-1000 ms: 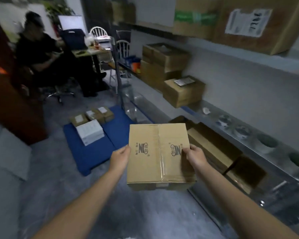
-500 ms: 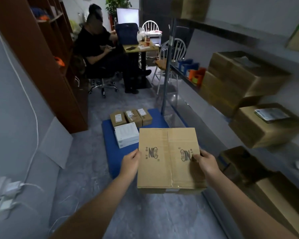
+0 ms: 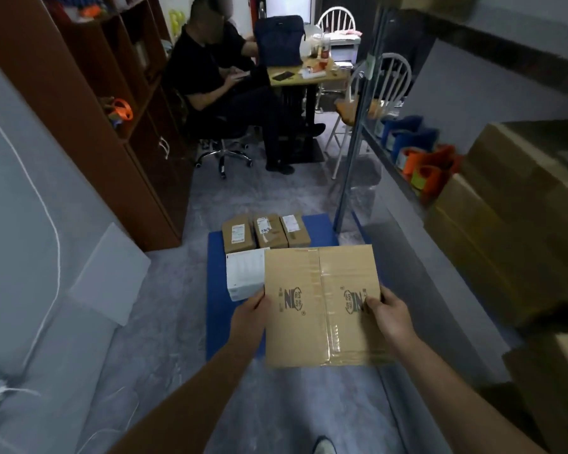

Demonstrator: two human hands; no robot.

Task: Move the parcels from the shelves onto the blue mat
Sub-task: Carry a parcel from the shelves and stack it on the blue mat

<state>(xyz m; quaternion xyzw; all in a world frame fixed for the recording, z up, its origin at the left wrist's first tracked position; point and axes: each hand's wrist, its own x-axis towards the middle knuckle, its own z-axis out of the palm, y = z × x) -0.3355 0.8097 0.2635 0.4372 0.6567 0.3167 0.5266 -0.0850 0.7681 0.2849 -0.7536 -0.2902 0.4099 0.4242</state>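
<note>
A: What are the hands carrying?

B: A brown taped cardboard box with printed logos [image 3: 322, 306], held flat out in front of the body. The left hand [image 3: 248, 317] presses on its left edge and the right hand [image 3: 389, 317] on its right edge, so each grip is closed against the box, thumbs lying on the top face.

A: Where is that box in relation to the mat?

B: It hangs in the air over the near half of the blue rectangular floor mat [image 3: 217, 309], hiding much of it. The mat lies on the grey floor [image 3: 164, 322].

A: Anything on the mat already?

B: Three small brown cardboard parcels with white labels [image 3: 265, 231] stand side by side along the far edge, touching one another. Just in front of them sits a white flat box [image 3: 245, 276], its right part hidden behind the carried box.

A: And the shelves?

B: A metal shelf rack [image 3: 358, 126] runs along the right. Large brown cardboard cartons [image 3: 505, 224] are stacked on it, with blue and orange tape rolls [image 3: 417, 149] further along.

A: What else is in the room?

B: A tall brown wooden bookcase [image 3: 79, 109] stands on the left. Beyond the mat a person in dark clothes [image 3: 217, 83] sits on a wheeled chair at a small wooden bench [image 3: 304, 77] cluttered with items. A shoe tip [image 3: 323, 446] shows at the bottom edge.
</note>
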